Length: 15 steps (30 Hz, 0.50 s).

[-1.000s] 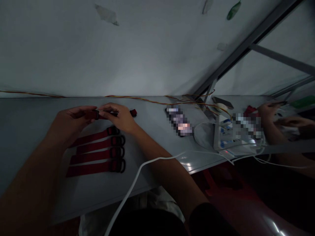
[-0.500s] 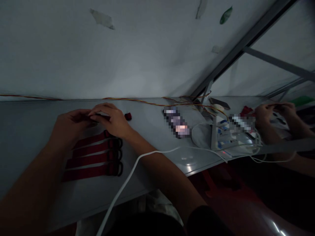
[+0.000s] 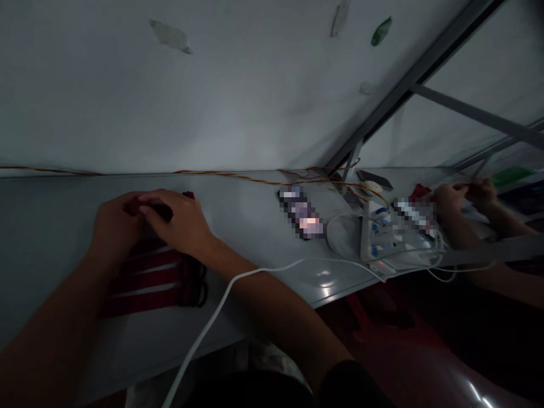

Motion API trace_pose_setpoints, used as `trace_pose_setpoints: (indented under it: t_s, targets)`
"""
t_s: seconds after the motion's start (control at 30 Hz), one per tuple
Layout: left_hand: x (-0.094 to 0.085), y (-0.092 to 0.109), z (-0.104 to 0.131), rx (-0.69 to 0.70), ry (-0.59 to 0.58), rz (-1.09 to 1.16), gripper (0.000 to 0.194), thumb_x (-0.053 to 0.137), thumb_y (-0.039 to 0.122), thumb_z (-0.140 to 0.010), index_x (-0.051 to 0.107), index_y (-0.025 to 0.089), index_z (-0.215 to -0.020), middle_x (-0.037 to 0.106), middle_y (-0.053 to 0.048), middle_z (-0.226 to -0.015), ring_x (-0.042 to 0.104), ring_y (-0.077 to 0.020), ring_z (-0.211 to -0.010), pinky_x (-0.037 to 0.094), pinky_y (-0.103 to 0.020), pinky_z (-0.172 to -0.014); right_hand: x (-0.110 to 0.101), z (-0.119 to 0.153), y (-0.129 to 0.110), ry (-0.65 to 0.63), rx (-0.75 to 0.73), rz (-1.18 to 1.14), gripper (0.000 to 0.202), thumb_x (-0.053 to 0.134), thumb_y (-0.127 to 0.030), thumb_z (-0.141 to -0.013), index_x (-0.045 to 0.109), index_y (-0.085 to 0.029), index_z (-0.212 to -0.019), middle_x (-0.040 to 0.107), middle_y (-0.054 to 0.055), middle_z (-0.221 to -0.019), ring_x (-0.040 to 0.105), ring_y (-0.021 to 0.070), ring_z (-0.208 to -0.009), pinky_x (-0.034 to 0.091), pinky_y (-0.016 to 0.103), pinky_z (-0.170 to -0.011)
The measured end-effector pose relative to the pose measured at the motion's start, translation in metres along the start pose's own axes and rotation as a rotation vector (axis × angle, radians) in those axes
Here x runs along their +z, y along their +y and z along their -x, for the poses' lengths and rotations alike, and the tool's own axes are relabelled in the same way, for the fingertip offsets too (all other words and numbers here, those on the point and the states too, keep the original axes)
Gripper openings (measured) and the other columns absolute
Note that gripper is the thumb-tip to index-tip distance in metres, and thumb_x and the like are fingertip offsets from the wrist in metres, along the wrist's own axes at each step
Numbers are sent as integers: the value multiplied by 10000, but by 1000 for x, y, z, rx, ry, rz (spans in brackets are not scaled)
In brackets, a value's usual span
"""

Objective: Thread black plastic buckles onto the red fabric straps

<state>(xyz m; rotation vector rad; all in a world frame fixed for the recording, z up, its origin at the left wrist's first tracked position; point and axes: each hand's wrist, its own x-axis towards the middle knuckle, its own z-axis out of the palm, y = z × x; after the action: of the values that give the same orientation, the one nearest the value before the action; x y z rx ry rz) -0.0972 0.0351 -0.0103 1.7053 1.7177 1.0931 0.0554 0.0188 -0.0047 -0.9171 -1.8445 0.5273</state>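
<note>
Over the far end of a row of red straps [image 3: 142, 300], my left hand [image 3: 114, 226] and my right hand [image 3: 182, 224] meet with fingers bent. Dark red material shows between the fingertips and looks like another red strap [image 3: 136, 205]. Its end with a dark tip seems to stick out behind my right hand, though the middle is hidden. Both hands are closed on this strap. The several straps below lie side by side, with black rings [image 3: 203, 294] at their right ends. My right wrist partly covers the upper ones.
A lit phone [image 3: 301, 212] lies right of my hands. A white cable [image 3: 238, 277] crosses above my right forearm towards a power strip [image 3: 368, 232]. Twisted wires [image 3: 229, 174] run along the wall. Beyond a metal frame [image 3: 408, 85], another person's hands [image 3: 463, 195] work at the same table.
My fingers have shifted their hold, and red material now shows between them. The red piece right of my right hand has moved left, close behind that hand. The view has shifted slightly.
</note>
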Motion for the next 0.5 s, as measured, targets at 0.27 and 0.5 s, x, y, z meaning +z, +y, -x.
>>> trace_pose_setpoints:
  t_s: [0.27, 0.5]
  targets:
    - [4, 15, 7, -53, 21, 136, 445, 734, 469, -732, 816, 197, -1076, 822, -56, -1007, 767, -226, -938, 629, -362, -929, 2, 0, 27, 50, 314, 104, 101, 662, -235, -972, 734, -191, -1027, 811, 41, -1043, 764, 168, -976, 567, 280, -909]
    - [3, 5, 3, -13, 8, 107, 427, 745, 463, -727, 814, 215, -1067, 824, -49, -1026, 777, -244, -962, 627, -403, -976, 7, 2, 36, 38, 300, 102, 106, 675, -247, -968, 747, -197, -1027, 813, 31, -1018, 759, 152, -934, 555, 257, -875]
